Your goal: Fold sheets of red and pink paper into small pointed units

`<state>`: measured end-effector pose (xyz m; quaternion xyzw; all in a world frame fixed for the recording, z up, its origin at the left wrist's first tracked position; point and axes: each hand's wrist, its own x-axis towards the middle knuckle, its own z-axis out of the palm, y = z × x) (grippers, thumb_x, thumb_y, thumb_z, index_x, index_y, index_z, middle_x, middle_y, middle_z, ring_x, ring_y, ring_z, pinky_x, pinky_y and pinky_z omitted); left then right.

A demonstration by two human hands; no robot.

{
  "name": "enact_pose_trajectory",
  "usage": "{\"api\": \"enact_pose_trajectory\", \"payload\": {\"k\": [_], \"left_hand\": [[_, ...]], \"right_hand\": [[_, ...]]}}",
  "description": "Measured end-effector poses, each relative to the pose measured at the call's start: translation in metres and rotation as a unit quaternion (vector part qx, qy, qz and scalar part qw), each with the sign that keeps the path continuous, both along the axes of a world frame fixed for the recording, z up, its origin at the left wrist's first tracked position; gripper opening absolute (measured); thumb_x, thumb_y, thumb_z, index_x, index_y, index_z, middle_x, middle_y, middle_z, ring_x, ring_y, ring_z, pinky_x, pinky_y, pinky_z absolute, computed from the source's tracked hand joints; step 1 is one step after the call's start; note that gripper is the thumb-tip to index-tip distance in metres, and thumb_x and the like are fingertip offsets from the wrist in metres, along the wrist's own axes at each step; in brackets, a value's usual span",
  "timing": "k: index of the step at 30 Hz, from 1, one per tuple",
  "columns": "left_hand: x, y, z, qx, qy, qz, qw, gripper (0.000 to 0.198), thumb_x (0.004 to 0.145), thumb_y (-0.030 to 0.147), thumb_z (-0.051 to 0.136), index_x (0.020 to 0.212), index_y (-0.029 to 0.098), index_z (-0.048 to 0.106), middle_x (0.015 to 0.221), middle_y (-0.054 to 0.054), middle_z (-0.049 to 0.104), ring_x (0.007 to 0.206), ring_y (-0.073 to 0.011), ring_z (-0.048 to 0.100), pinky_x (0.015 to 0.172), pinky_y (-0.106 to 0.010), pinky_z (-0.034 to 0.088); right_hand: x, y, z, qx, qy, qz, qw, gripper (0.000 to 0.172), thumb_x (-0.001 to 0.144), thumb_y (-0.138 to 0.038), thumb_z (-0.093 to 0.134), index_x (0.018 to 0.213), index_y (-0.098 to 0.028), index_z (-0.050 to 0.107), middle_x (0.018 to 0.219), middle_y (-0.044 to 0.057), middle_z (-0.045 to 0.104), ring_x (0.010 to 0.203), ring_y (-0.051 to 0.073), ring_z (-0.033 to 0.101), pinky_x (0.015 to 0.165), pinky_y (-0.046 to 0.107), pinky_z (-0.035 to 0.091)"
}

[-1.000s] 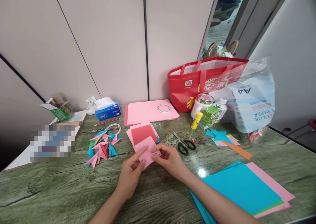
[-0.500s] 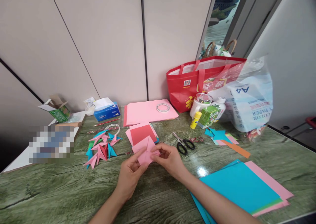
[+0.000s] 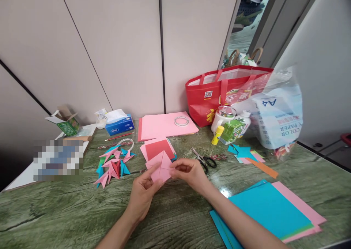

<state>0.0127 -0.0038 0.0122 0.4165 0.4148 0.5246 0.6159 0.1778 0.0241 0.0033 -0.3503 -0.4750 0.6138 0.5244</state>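
I have the square, crease-folded pink paper [image 3: 164, 165] pinched over the green wood-grain table [image 3: 82, 218]: left hand [image 3: 142, 195] gripping its left side, right hand [image 3: 191, 173] its right corner; I judge it light, soft and easily creased, best held by edges, black-handled metal scissors [image 3: 202, 157] lying beyond

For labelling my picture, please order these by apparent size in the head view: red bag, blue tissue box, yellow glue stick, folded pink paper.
1. Red bag
2. Blue tissue box and folded pink paper: too alike to rank; the paper is nearer the camera
3. Yellow glue stick
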Motion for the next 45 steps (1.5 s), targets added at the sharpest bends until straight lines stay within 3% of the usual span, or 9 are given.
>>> {"api": "enact_pose_trajectory", "payload": {"k": [9, 14, 19, 23, 27, 31, 37, 40, 45], "left_hand": [[-0.001, -0.001, 0.005, -0.021, -0.033, -0.008, 0.999, 0.056, 0.057, 0.019, 0.074, 0.111, 0.016, 0.059, 0.099, -0.010, 0.067, 0.085, -0.0195, 0.060, 0.076, -0.028, 0.046], [-0.003, 0.001, 0.000, 0.006, 0.028, -0.011, 1.000, 0.055, 0.060, 0.019, 0.072, 0.113, 0.016, 0.057, 0.096, -0.007, 0.068, 0.082, -0.0183, 0.060, 0.074, -0.027, 0.046], [-0.001, -0.002, 0.002, 0.017, 0.072, -0.040, 0.996, 0.053, 0.063, 0.017, 0.069, 0.115, 0.016, 0.055, 0.094, -0.006, 0.068, 0.083, -0.0187, 0.060, 0.075, -0.027, 0.047], [-0.001, 0.001, 0.008, 0.041, 0.024, 0.019, 0.999, 0.066, 0.062, 0.020, 0.070, 0.123, 0.021, 0.046, 0.101, -0.006, 0.066, 0.084, -0.0197, 0.060, 0.071, -0.029, 0.049], [-0.004, 0.006, 0.006, 0.006, 0.067, 0.068, 0.995, 0.035, 0.062, 0.028, 0.069, 0.095, 0.017, 0.063, 0.065, 0.000, 0.066, 0.055, -0.0141, 0.057, 0.046, -0.023, 0.049], [-0.001, 0.004, 0.004, -0.026, 0.113, 0.011, 0.993, 0.018, 0.058, 0.029, 0.071, 0.063, 0.013, 0.063, 0.048, 0.003, 0.057, 0.043, -0.0100, 0.050, 0.043, -0.022, 0.046], [0.001, -0.001, 0.007, -0.062, 0.070, -0.130, 0.987, 0.033, 0.065, 0.033, 0.067, 0.092, 0.014, 0.063, 0.056, 0.000, 0.064, 0.050, -0.0107, 0.056, 0.051, -0.021, 0.045], [0.000, 0.000, 0.005, -0.060, 0.035, -0.151, 0.986, 0.033, 0.069, 0.035, 0.064, 0.092, 0.012, 0.065, 0.063, -0.003, 0.066, 0.053, -0.0108, 0.056, 0.051, -0.020, 0.044], [0.001, 0.004, 0.004, -0.069, -0.050, -0.021, 0.996, 0.022, 0.067, 0.027, 0.066, 0.085, 0.013, 0.066, 0.072, -0.004, 0.069, 0.060, -0.0136, 0.060, 0.057, -0.025, 0.048]], "right_hand": [[0.004, -0.001, -0.001, -0.038, 0.084, 0.056, 0.994, 0.023, 0.057, -0.022, 0.074, 0.078, -0.016, 0.069, 0.068, -0.001, 0.063, 0.060, 0.011, 0.060, 0.060, 0.026, 0.056], [0.006, -0.001, 0.002, 0.013, 0.000, 0.069, 0.998, 0.020, 0.065, -0.027, 0.068, 0.082, -0.017, 0.069, 0.077, 0.001, 0.062, 0.067, 0.013, 0.061, 0.065, 0.028, 0.054], [0.003, -0.001, -0.001, 0.097, -0.110, 0.002, 0.989, 0.016, 0.068, -0.021, 0.063, 0.083, -0.018, 0.067, 0.084, 0.002, 0.059, 0.071, 0.012, 0.054, 0.057, 0.021, 0.048], [0.002, 0.000, -0.004, 0.112, -0.159, -0.018, 0.981, 0.021, 0.069, -0.014, 0.055, 0.087, -0.018, 0.064, 0.082, 0.002, 0.062, 0.070, 0.012, 0.054, 0.057, 0.021, 0.045], [0.001, -0.004, 0.001, 0.136, -0.214, -0.020, 0.967, 0.023, 0.070, -0.011, 0.049, 0.085, -0.018, 0.065, 0.083, 0.003, 0.065, 0.072, 0.014, 0.056, 0.060, 0.024, 0.044], [0.001, -0.006, 0.005, 0.155, -0.236, -0.042, 0.958, 0.019, 0.072, -0.012, 0.051, 0.083, -0.018, 0.065, 0.082, 0.003, 0.066, 0.074, 0.016, 0.058, 0.066, 0.026, 0.043], [0.000, -0.007, 0.004, 0.226, -0.237, 0.004, 0.945, 0.014, 0.074, -0.012, 0.054, 0.081, -0.019, 0.064, 0.080, 0.003, 0.064, 0.077, 0.016, 0.059, 0.072, 0.028, 0.044], [0.000, -0.009, 0.004, 0.271, -0.254, -0.013, 0.928, 0.013, 0.075, -0.016, 0.056, 0.085, -0.020, 0.064, 0.090, 0.005, 0.062, 0.085, 0.017, 0.057, 0.076, 0.030, 0.044], [0.000, -0.015, 0.004, 0.422, -0.341, -0.124, 0.831, 0.008, 0.074, -0.025, 0.062, 0.082, -0.022, 0.063, 0.095, 0.006, 0.059, 0.092, 0.020, 0.050, 0.082, 0.036, 0.040]]}}
